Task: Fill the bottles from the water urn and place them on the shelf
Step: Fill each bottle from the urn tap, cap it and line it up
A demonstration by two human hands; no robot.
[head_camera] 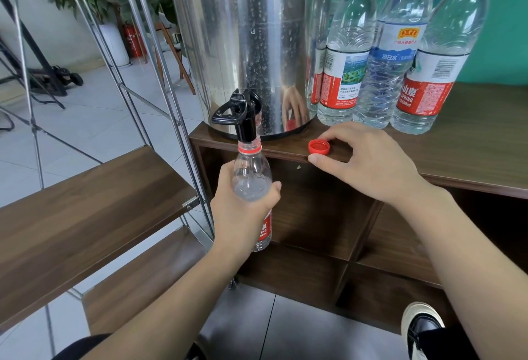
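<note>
A steel water urn stands on a dark wooden cabinet top, its black tap hanging over the front edge. My left hand grips a clear bottle with a red label, held upright with its open neck right under the tap's spout. Water shows inside its upper part. My right hand rests on the cabinet edge, fingers around a red cap that lies on the top, thumb on the front edge. Several capped bottles stand to the right of the urn.
A metal-framed rack with wooden shelves stands to the left, one shelf at bottle height and another lower. Open cubbies lie under the cabinet top. My shoe is at the bottom right on the tiled floor.
</note>
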